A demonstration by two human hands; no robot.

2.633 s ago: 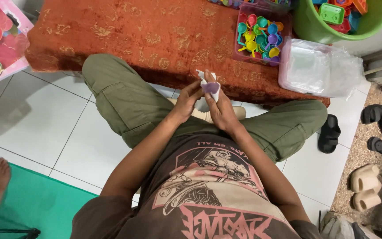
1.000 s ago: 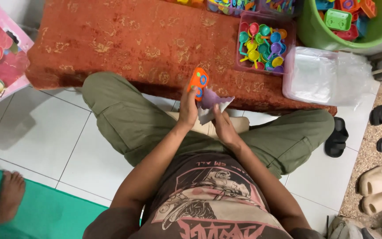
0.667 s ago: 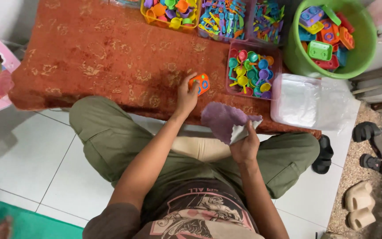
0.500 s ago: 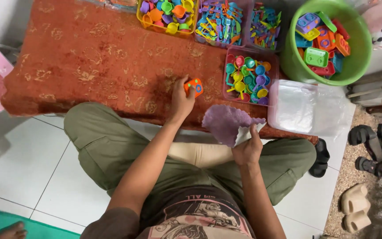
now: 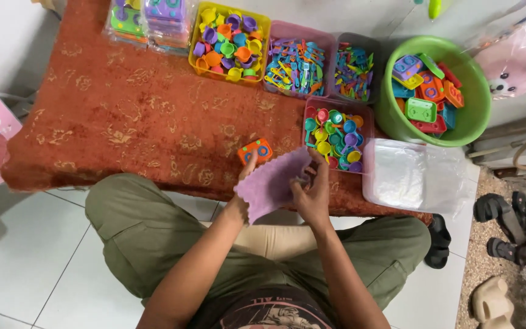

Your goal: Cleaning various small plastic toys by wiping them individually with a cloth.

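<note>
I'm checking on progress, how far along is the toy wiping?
Looks done: one orange toy block lies set down on the red cloth. In hand: both hands, left and right, hold the purple rag. Left: the green bucket holds more blocks.

soft matt purple cloth [image 5: 272, 183], glossy orange plastic toy [image 5: 255, 150], seemingly velvety rust-red patterned table cover [image 5: 129, 116]

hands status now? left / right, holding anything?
Left hand: mostly hidden under the purple cloth, appears to hold it.
Right hand: fingers closed on the same cloth.
</note>
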